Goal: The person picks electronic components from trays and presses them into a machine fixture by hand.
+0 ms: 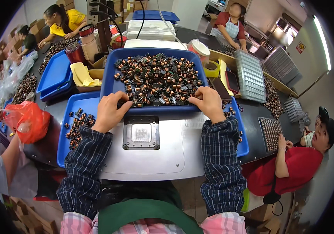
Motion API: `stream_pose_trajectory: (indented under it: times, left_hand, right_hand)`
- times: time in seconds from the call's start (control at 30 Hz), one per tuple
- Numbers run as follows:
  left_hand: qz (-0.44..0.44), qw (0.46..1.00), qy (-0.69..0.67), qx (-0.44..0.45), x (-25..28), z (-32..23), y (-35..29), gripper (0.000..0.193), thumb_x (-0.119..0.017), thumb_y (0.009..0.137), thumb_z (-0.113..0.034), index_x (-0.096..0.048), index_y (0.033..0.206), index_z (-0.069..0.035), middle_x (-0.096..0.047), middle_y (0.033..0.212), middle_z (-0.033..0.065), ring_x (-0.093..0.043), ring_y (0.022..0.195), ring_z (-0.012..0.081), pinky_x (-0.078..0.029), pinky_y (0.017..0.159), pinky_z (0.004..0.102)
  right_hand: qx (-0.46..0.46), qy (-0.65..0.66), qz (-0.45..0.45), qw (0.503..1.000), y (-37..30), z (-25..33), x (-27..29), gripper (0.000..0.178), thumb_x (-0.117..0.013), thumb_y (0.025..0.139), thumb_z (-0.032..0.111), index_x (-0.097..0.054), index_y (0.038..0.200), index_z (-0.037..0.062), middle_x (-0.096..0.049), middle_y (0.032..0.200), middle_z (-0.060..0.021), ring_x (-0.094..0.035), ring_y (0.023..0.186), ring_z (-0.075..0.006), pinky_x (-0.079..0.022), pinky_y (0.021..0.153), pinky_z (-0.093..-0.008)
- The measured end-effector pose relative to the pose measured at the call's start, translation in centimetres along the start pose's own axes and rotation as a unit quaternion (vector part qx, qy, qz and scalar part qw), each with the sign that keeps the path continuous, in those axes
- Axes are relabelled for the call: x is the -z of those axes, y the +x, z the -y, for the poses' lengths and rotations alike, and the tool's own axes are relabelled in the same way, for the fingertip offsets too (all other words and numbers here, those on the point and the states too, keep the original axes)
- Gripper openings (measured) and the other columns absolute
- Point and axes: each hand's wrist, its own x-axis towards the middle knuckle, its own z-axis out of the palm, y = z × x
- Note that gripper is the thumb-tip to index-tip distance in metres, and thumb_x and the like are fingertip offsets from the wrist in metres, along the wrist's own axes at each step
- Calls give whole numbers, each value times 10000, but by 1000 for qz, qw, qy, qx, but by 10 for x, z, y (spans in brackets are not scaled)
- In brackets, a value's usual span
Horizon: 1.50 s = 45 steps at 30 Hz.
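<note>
A blue tray (159, 110) heaped with small black parts wound with copper coils (157, 76) is in front of me. Its near left corner is in the grip of my left hand (111, 112), with the fingers curled at the rim. My right hand (209, 102) grips the near right corner in the same way, its thumb and fingertips by the parts. Below the tray is a silver metal machine top (163, 150) with a square recessed fixture plate (141, 133). Two other blue trays, one on the left (61, 146) and one on the right (243, 144), hold more loose coil parts.
Stacked blue trays (54, 74), a red plastic bag (28, 121) and a co-worker's arm are on the left. Behind my tray are white foam trays (151, 30). Yellow tape (212, 69), a phone (232, 82) and a clear tray (249, 76) lie to the right, near other workers.
</note>
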Motion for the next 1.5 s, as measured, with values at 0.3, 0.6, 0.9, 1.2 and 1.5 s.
stream_pose_trajectory:
  times: [0.3, 0.6, 0.9, 1.2, 1.5]
  left_hand:
    - [-52, 984, -171, 22, -4, 7, -1, 228, -633, 736, -96, -577, 941, -13, -622, 772, 67, -592, 712, 144, -447, 645, 270]
    - [-93, 934, -345, 22, -1, -23, -38, 233, -514, 775, 50, -555, 1000, 0, -540, 872, 57, -584, 795, 130, -479, 691, 228]
    - [10, 987, -135, -85, -15, -21, -53, 99, -612, 709, -68, -582, 800, -45, -543, 787, 89, -522, 769, 271, -425, 678, 358]
    - [57, 981, -22, -183, -16, -23, -45, 89, -621, 692, -56, -588, 773, -38, -514, 717, 76, -506, 727, 248, -422, 623, 355]
    - [83, 970, 9, -229, -11, -21, -39, 77, -600, 692, -52, -606, 768, -43, -501, 692, 63, -495, 687, 228, -417, 592, 341]
  right_hand:
    - [13, 66, -54, 996, 5, -6, -4, 137, -602, 720, 129, -603, 759, -2, -600, 642, -97, -582, 557, -173, -451, 543, -273]
    - [-103, 590, 156, 786, -4, 49, 3, 185, -487, 868, 109, -513, 1028, 19, -605, 779, -113, -383, 428, -23, -226, 329, -133]
    - [-51, 491, 266, 828, -28, 87, -25, 193, -580, 788, 28, -580, 978, -5, -607, 820, -55, -536, 587, -41, -326, 352, -134]
    - [-62, 526, 218, 820, -29, 91, -25, 208, -597, 779, 33, -563, 969, -43, -598, 815, -64, -606, 652, -101, -370, 355, -153]
    - [-68, 485, 248, 836, -31, 93, -22, 192, -612, 760, 23, -582, 947, -15, -601, 767, -42, -553, 578, -52, -338, 351, -143]
